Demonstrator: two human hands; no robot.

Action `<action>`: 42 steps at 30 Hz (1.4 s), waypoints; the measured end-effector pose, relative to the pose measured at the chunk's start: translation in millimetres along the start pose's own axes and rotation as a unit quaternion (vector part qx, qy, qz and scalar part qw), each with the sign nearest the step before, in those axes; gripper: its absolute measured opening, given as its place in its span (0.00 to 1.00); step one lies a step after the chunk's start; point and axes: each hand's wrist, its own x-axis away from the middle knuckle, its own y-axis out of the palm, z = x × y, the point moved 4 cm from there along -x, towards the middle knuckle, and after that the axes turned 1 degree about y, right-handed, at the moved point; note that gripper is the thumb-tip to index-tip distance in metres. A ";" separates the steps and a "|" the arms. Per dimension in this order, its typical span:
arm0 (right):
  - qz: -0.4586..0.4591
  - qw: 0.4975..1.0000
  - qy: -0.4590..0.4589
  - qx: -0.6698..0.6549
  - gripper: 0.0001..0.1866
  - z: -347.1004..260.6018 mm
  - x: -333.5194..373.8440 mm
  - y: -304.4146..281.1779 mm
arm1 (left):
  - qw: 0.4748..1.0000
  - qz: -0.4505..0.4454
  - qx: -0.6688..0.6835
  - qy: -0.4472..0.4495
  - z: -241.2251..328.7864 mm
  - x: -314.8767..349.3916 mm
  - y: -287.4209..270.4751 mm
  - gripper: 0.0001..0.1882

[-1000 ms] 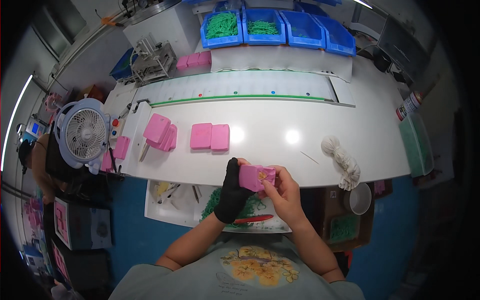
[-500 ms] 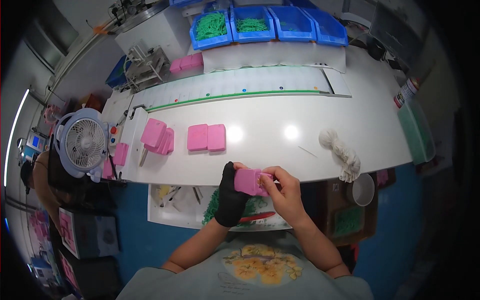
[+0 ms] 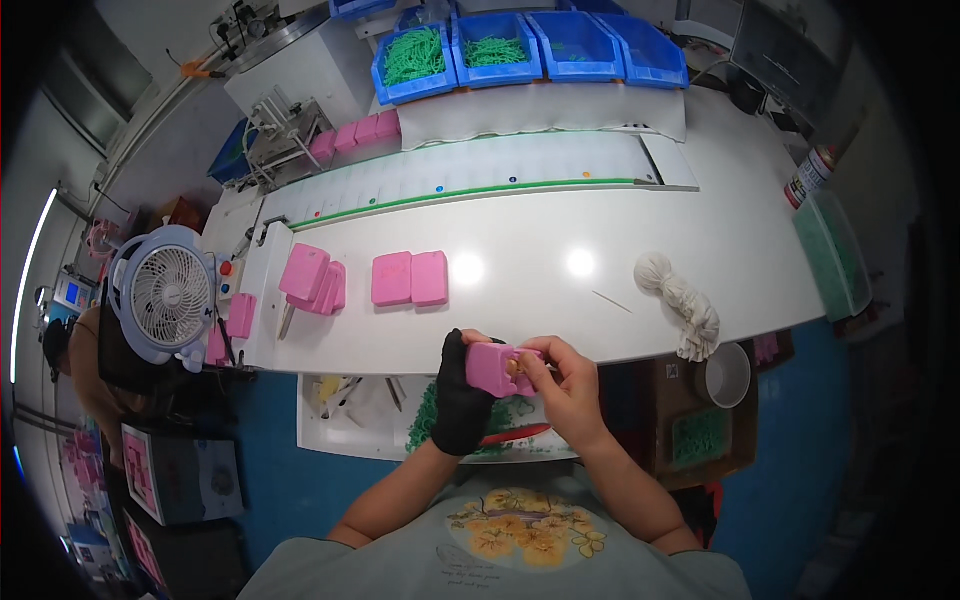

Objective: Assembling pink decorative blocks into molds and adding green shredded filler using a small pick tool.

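Observation:
A pink rubber mold (image 3: pixel 488 366) is held between my two hands just past the near edge of the white table. My left hand (image 3: pixel 460 400), in a black glove, is closed round its left part. Bare, my right hand (image 3: pixel 570 392) pinches its right part with thumb and fingers. The two parts stand slightly apart, with a yellowish patch in the gap that I cannot make out. Two flat pink molds (image 3: pixel 411 278) lie side by side on the table, and a stack of pink molds (image 3: pixel 312 278) sits left of them.
Below my hands an open drawer (image 3: pixel 345 432) holds green pieces and a red-handled tool (image 3: pixel 515 434). A conveyor belt (image 3: pixel 470 170) crosses behind; blue bins (image 3: pixel 500 68) stand beyond. A bundled white cloth (image 3: pixel 680 305) lies right, a fan (image 3: pixel 168 290) stands left. Another person is at far left.
The gap between the mold's two parts has widened, and its yellowish inside shows more. The conveyor belt's coloured dots have shifted left. More pink blocks show at the belt's back left.

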 end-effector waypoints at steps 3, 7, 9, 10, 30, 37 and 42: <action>0.036 0.984 -0.103 0.143 0.06 -2.3 0.8 1.0 | 0.999 0.025 -0.017 -0.018 -4.2 -0.1 3.1 0.20; 0.027 0.988 -0.080 0.132 0.06 -5.9 1.7 -0.1 | 0.996 -0.059 -0.043 -0.049 -3.8 -7.1 3.2 0.22; 0.027 0.992 -0.055 0.109 0.09 5.9 1.8 -8.1 | 0.986 -0.101 -0.129 -0.019 8.9 -6.5 6.0 0.21; 0.026 0.992 -0.056 0.110 0.09 5.9 3.1 -11.7 | 0.966 -0.143 -0.213 0.011 15.5 -5.1 9.9 0.21; -0.010 0.944 -0.236 0.233 0.13 -26.4 -0.7 2.2 | 0.995 -0.021 -0.069 -0.075 21.6 -5.2 3.2 0.12; 0.013 0.997 0.031 -0.071 0.12 5.2 -3.9 -14.5 | 0.913 -0.070 -0.366 0.166 49.3 -0.6 11.8 0.31; 0.025 0.989 0.053 -0.133 0.14 -1.4 -14.9 -18.5 | 0.847 -0.106 -0.447 0.269 56.2 -20.4 22.4 0.30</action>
